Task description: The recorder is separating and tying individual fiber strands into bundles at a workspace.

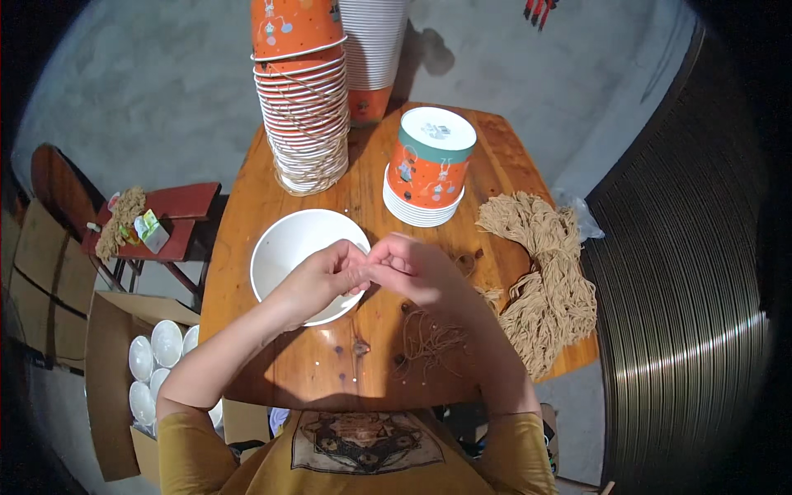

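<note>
My left hand (328, 276) and my right hand (411, 268) meet fingertip to fingertip above the right rim of a white paper bucket (276, 247). Both are pinched closed; whatever sits between the fingers is too small or hidden to make out. The bucket's round mouth faces up and its inside is white. Right of it, a tangle of thin brown cords (433, 340) lies on the wood near my right forearm. A large bundle of tan cord (549, 280) is heaped along the table's right side.
A tall stack of paper buckets (304, 124), draped with cords, stands at the back left; another tall stack (370, 49) rises behind it. A short upside-down orange stack (433, 169) is right of them. A carton (111, 388) of white cups and a red bench (177, 227) stand left.
</note>
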`<control>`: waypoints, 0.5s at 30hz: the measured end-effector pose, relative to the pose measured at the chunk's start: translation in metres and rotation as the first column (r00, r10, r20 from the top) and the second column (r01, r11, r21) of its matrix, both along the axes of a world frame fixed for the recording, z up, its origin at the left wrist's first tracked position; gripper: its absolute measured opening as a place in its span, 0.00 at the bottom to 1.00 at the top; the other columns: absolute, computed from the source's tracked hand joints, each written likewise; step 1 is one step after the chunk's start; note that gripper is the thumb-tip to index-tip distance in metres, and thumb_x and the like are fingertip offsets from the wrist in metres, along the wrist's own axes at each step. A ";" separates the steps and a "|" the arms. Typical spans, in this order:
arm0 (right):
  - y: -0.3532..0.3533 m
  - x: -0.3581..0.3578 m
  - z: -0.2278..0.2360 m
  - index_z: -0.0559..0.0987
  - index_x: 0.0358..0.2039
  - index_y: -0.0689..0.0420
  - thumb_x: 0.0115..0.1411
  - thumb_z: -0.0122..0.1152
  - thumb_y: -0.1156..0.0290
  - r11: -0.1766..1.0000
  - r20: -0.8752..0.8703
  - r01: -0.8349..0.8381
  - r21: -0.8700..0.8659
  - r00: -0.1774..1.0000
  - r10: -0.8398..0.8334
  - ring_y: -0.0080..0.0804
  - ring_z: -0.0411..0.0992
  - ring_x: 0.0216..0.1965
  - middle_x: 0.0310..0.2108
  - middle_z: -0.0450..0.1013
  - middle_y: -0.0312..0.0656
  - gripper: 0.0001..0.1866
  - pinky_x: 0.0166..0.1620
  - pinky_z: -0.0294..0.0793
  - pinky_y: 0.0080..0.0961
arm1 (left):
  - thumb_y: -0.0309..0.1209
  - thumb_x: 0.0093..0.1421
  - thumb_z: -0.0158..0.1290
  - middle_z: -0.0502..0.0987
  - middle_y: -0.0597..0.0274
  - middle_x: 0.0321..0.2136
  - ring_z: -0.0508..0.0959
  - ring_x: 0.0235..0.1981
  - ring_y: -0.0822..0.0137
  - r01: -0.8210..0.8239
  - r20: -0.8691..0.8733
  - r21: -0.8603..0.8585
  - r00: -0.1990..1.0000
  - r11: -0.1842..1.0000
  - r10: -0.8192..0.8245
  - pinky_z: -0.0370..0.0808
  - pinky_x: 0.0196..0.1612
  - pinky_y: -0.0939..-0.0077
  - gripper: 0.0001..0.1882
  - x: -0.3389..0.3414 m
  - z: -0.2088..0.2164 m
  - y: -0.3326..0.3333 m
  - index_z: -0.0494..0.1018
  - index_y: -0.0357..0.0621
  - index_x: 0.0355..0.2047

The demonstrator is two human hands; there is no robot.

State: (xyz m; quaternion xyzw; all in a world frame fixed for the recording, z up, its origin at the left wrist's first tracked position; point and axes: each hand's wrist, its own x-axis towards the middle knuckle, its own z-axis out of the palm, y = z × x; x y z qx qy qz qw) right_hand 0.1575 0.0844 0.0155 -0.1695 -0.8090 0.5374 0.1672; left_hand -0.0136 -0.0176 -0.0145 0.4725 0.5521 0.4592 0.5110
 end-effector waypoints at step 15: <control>-0.020 0.002 -0.066 0.73 0.26 0.58 0.57 0.64 0.67 0.941 -0.225 0.332 0.062 0.923 -0.311 0.20 0.68 0.20 0.16 0.71 0.39 0.11 0.26 0.69 0.24 | 0.29 0.62 0.53 0.74 0.68 0.30 0.70 0.31 0.78 0.016 0.147 -0.092 0.989 0.996 -0.003 0.69 0.37 0.84 0.07 -0.001 0.001 0.002 0.72 0.38 0.38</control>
